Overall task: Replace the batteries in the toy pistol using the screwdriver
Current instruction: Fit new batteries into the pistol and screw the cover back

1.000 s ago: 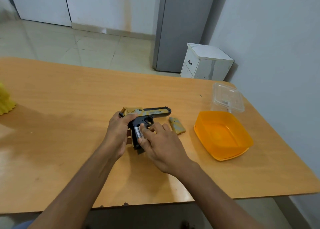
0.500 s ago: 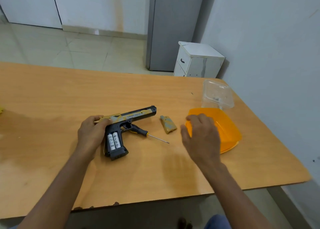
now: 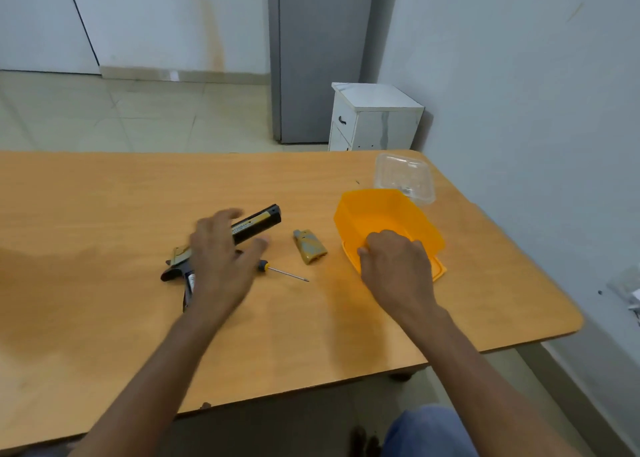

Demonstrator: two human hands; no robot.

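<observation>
Right hand [image 3: 394,262] gripping orange container [image 3: 377,214]

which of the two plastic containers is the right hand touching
The orange container, tipped up on its lid. The right hand rests at its near rim. The clear container sits behind it, nearer the table's far corner, untouched.

Bare table [image 3: 104,235] open left and near edge; toy pistol [image 3: 258,223], screwdriver [image 3: 285,274], battery cover [image 3: 309,247] clustered mid-table; orange container [image 3: 388,214] and clear lid [image 3: 403,176] crowd right side, wall [image 3: 519,110] just beyond
</observation>
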